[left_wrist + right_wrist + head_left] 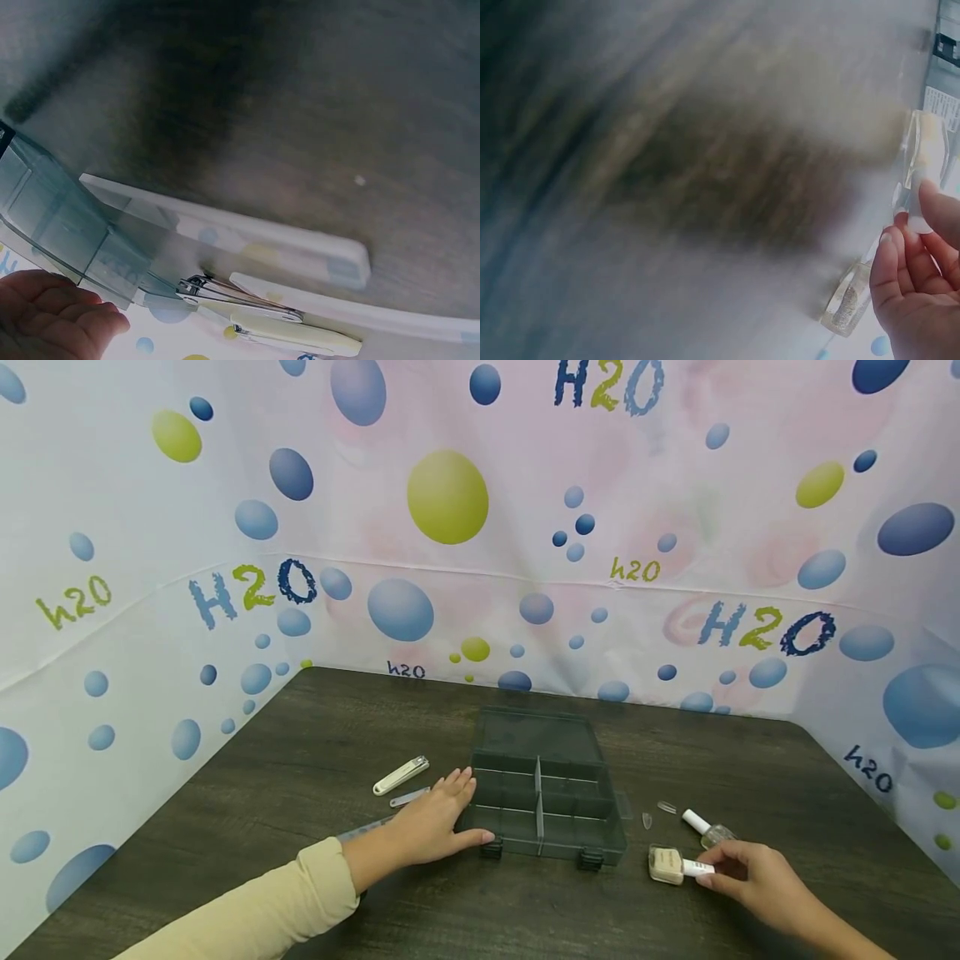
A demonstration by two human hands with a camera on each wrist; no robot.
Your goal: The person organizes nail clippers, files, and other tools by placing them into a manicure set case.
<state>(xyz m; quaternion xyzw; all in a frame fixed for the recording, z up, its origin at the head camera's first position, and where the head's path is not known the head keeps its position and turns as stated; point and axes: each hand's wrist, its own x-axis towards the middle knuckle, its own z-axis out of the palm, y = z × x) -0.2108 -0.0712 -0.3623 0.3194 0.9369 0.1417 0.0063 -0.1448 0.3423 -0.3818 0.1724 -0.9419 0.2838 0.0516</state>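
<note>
My right hand (761, 881) pinches the white cap of a cream nail polish bottle (666, 865) between thumb and fingers. In the right wrist view the bottle (928, 142) points away from the fingertips. A second, clear glittery nail polish bottle (717, 836) lies just behind that hand, partly covered by it. With fingers extended, my left hand (427, 822) rests at the left side of a dark see-through compartment box (617, 847). The box's lid (536, 735) is tipped back, and dividers split its inside.
Left of the box lie a large nail clipper (401, 776) and a small one (409, 797). Pale nail files (247, 236) lie near the left forearm, which partly hides them in the head view. Two clear nail tips (647, 821) lie right of the box.
</note>
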